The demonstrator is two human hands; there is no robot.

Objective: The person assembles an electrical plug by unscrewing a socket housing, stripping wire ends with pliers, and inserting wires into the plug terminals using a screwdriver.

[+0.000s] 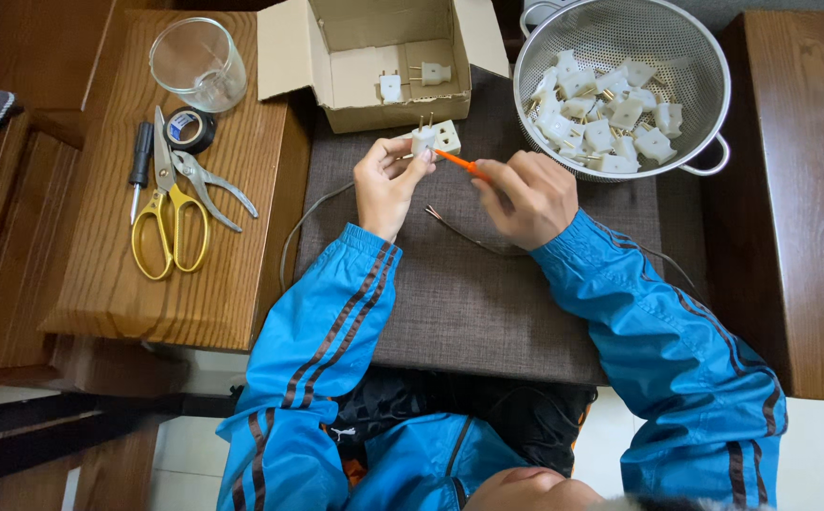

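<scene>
A home work corner: wooden furniture [147,274], scissors [168,222], a colander [563,38] of white plugs [601,118].

Both hands raised together, left hand [388,180] pinching, right hand [525,194] gripping.

Wooden side table [109,284] with glass [198,63], tape roll [188,129], screwdriver [140,161], yellow scissors [170,208], pliers [211,186].

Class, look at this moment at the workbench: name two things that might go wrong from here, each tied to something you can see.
1. The left hand pinches the small white plug while the right hand works an orange screwdriver into it; a slip might jab the fingers.
2. The glass cup stands near the wooden table's edge, beside the cardboard box; a nudge may topple it.
</scene>
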